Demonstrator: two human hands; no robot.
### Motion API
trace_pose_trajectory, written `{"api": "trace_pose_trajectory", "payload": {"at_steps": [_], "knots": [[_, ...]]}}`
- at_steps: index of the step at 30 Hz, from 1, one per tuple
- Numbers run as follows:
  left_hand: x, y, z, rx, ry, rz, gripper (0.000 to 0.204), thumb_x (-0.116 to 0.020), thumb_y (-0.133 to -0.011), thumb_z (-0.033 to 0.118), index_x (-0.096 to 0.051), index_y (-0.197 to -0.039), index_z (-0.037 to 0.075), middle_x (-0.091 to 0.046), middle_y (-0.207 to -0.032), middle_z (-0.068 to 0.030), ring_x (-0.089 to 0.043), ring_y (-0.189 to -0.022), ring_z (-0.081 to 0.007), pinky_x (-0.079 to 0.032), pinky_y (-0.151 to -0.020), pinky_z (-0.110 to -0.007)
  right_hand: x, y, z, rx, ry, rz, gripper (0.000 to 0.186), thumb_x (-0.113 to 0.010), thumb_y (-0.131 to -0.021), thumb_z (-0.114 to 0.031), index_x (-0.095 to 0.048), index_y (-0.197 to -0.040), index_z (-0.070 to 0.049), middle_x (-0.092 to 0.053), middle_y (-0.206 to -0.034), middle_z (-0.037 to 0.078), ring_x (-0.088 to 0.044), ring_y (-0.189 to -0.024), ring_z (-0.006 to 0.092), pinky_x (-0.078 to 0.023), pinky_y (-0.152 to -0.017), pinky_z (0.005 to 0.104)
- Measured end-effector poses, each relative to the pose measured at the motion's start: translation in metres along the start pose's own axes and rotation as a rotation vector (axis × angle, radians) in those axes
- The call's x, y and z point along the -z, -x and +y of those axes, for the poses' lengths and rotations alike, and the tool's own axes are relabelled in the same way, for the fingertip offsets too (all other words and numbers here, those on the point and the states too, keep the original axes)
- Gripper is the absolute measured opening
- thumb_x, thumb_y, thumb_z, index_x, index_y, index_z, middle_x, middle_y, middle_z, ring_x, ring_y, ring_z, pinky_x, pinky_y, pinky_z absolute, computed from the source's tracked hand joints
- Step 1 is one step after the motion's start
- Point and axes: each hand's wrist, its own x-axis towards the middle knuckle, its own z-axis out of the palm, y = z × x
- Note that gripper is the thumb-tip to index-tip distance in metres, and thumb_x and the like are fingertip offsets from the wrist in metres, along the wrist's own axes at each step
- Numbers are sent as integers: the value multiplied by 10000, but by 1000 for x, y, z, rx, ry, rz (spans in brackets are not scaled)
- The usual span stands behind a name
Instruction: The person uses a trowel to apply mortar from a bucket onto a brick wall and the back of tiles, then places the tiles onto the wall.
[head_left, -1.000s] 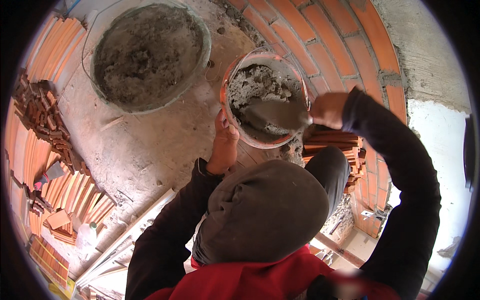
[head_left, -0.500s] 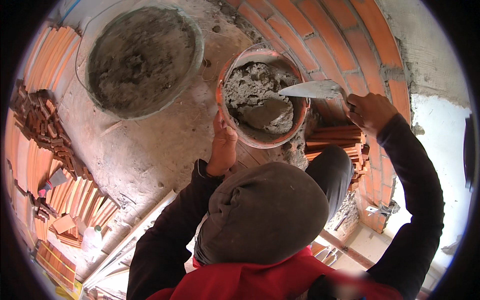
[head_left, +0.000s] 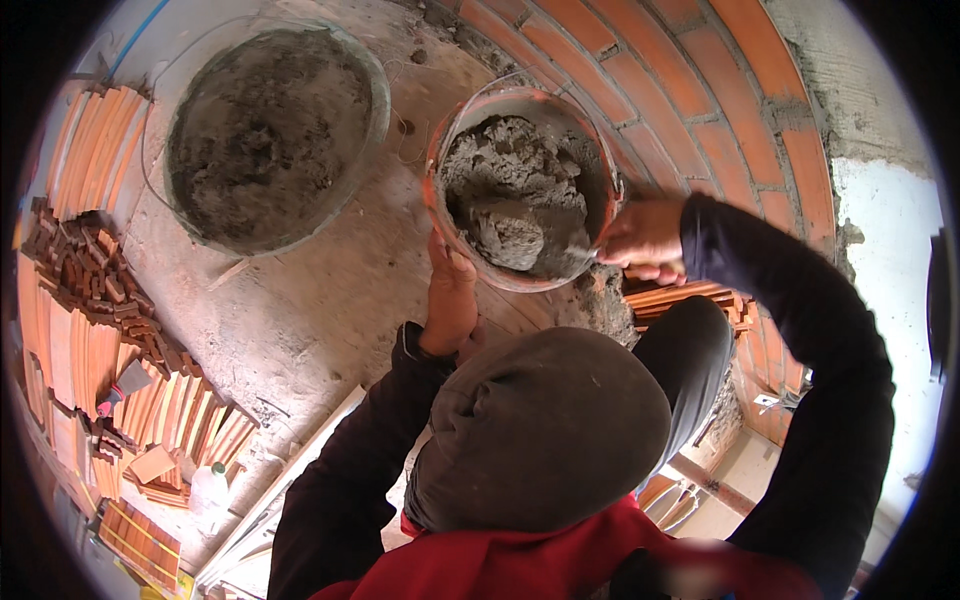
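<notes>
An orange-rimmed bucket (head_left: 432, 190) holds lumpy grey mortar (head_left: 515, 175). My left hand (head_left: 452, 300) grips its near left side, thumb up against the outer wall, the other fingers partly hidden. At the bucket's right rim is my right hand (head_left: 645, 240), closed around the handle of a trowel and blurred by motion. The trowel blade (head_left: 577, 258) dips inside the near right edge of the bucket, mostly out of sight. A thin wire handle leans over the bucket's far side.
A larger tub of mortar (head_left: 383, 110) stands at the far left. The brick wall (head_left: 700, 95) curves along the right. Stacked bricks (head_left: 690, 292) lie beside my knee (head_left: 685, 340). More brick piles (head_left: 90, 270) line the left, near a white bottle (head_left: 208, 487).
My right hand has swung down and left to the bucket's rim, carrying the trowel from above the mortar into the near right side. My left hand stays on the bucket.
</notes>
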Motion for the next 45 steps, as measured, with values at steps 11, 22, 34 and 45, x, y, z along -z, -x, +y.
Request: {"api": "trace_pose_trajectory", "payload": {"at_steps": [11,22,34,45], "knots": [[7,-1,-7,-82,-203,-6,831,-306,-999,623,-68,-1570,69,-358,-1522,-131,-384,-1345,-222,-316,-1101,-350,-42,16,62,612,749,1093,123,-630,-899,-156,-575,-919,-48,-547,-607,142,-571,-632,425,-460,-614,471],[0,-2,-11,-12,-19,10,758,-325,-1018,562,-91,-1565,92,-316,-1541,-91,-378,-1349,-195,-325,-1099,-340,-2,-6,20,378,741,360,440,-428,-1045,-356,-593,-838,-5,-544,-659,193,-544,-609,360,-433,-633,476],[4,-4,-15,-69,31,-46,769,-329,-1007,584,-82,-1565,115,-322,-1526,-94,-373,-1356,-210,-311,-1116,-355,3,21,-13,359,1095,430,360,-536,-968,-372,-669,-864,-55,-653,-785,188,-652,-771,392,-511,-743,488],[8,-3,-21,-69,21,1,669,-352,-1047,480,-206,-1525,35,-303,-1520,-107,-361,-1357,-206,-313,-1115,-359,9,74,29,293,1358,1197,178,-679,-800,-214,-625,-948,-131,-646,-742,65,-640,-745,287,-468,-688,411]]}}
